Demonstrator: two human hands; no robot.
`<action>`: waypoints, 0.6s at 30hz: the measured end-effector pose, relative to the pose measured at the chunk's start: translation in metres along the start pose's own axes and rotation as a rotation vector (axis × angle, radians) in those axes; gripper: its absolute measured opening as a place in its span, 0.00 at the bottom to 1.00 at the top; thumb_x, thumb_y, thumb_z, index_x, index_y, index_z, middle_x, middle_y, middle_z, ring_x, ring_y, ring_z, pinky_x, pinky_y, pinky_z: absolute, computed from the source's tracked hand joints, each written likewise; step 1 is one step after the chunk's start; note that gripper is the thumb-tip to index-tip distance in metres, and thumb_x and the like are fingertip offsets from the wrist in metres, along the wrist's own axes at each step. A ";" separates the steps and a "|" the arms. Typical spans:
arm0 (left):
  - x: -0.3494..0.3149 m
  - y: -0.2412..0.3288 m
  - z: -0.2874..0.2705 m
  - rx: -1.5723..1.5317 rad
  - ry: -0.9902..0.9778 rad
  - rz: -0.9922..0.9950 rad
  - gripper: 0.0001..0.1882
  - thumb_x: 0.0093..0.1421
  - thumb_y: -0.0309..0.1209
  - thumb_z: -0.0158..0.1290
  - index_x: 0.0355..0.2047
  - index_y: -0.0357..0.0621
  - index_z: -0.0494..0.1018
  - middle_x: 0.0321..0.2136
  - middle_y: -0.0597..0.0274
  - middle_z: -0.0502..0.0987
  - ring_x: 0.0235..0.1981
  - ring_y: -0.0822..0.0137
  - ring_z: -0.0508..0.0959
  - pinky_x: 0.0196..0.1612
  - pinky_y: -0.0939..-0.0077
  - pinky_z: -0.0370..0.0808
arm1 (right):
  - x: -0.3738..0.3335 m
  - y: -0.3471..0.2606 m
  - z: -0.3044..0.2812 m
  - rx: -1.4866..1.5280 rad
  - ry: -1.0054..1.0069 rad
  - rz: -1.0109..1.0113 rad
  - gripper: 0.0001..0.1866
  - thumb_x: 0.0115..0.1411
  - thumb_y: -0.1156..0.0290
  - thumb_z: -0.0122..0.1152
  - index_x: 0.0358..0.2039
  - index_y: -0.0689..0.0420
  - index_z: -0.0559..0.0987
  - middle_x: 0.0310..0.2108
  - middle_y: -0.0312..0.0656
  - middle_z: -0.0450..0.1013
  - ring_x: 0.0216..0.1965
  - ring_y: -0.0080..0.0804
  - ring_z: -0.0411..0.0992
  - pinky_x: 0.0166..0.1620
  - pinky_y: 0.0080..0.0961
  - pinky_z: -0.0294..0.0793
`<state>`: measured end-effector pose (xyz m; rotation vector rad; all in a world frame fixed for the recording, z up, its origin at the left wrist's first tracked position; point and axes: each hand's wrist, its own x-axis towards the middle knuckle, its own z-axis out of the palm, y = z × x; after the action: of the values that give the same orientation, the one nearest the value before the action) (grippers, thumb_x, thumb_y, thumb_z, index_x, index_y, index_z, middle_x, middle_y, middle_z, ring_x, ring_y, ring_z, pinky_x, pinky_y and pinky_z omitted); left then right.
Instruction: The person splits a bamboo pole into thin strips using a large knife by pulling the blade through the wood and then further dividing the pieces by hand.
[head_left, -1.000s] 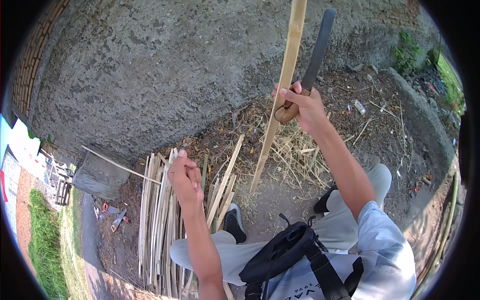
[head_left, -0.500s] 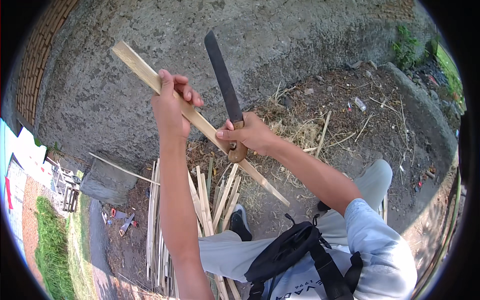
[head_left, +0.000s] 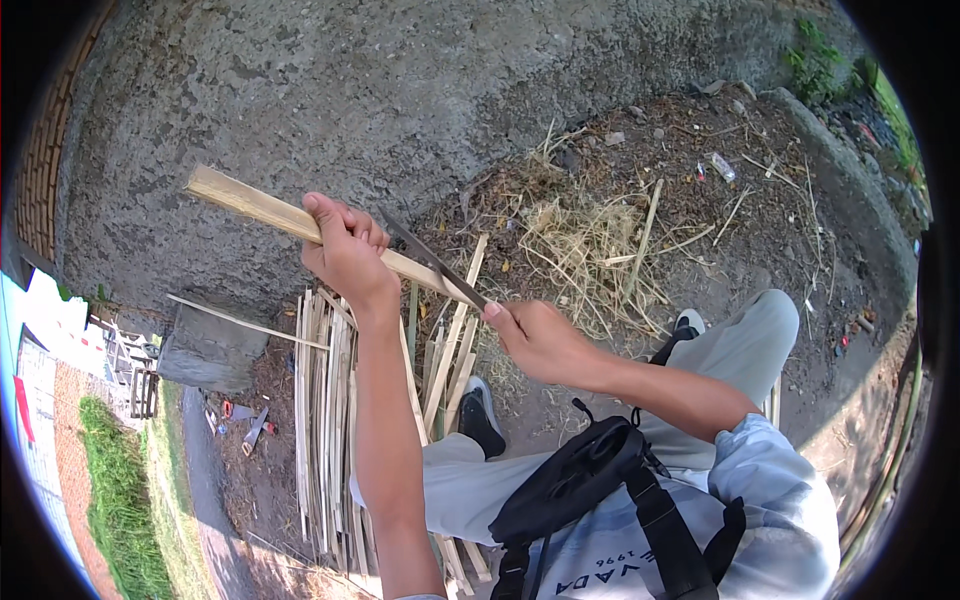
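Note:
My left hand (head_left: 350,248) is closed round a pale bamboo strip (head_left: 250,203), whose broad end sticks out to the upper left. My right hand (head_left: 535,338) grips a machete (head_left: 440,265) by its handle, which the fingers hide. The dark blade lies across the strip, to the right of my left hand, and appears to touch it. Beyond the blade, the strip's lower end is hidden by my right hand.
Many long strips (head_left: 325,430) lie in a pile beneath my left forearm. Pale shavings (head_left: 590,240) cover the soil ahead. A rough grey wall (head_left: 330,110) rises in front. A hand saw (head_left: 256,430) and a grey block (head_left: 212,345) are at left.
The bamboo strip has turned to a flatter slant, its broad end now lower and farther left. The machete has swung down from upright onto the strip as my right hand moved lower and to the right.

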<state>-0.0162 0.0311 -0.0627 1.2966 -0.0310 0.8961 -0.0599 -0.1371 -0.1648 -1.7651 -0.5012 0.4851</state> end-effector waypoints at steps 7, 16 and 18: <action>-0.012 -0.011 -0.007 0.011 0.027 0.041 0.26 0.66 0.51 0.44 0.19 0.48 0.54 0.12 0.71 0.51 0.11 0.78 0.50 0.14 0.80 0.46 | 0.017 0.081 0.023 -0.196 0.041 0.009 0.28 0.68 0.61 0.37 0.19 0.69 0.74 0.14 0.63 0.67 0.21 0.63 0.70 0.31 0.50 0.72; -0.011 -0.013 -0.008 0.079 0.117 0.126 0.27 0.65 0.50 0.46 0.16 0.51 0.51 0.11 0.72 0.49 0.10 0.78 0.49 0.14 0.80 0.44 | 0.026 0.084 0.031 -0.200 0.036 -0.040 0.22 0.68 0.62 0.41 0.29 0.67 0.75 0.18 0.59 0.70 0.24 0.61 0.71 0.32 0.49 0.70; -0.009 -0.016 -0.008 0.114 0.141 0.129 0.27 0.66 0.50 0.45 0.16 0.51 0.51 0.12 0.72 0.49 0.11 0.78 0.49 0.15 0.80 0.44 | 0.039 0.144 0.042 -0.252 0.042 0.010 0.21 0.67 0.62 0.41 0.29 0.67 0.75 0.18 0.59 0.70 0.24 0.62 0.71 0.32 0.49 0.70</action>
<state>-0.0168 0.0331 -0.0828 1.3455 0.0485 1.1115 -0.0397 -0.1151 -0.3171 -2.0157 -0.5429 0.4047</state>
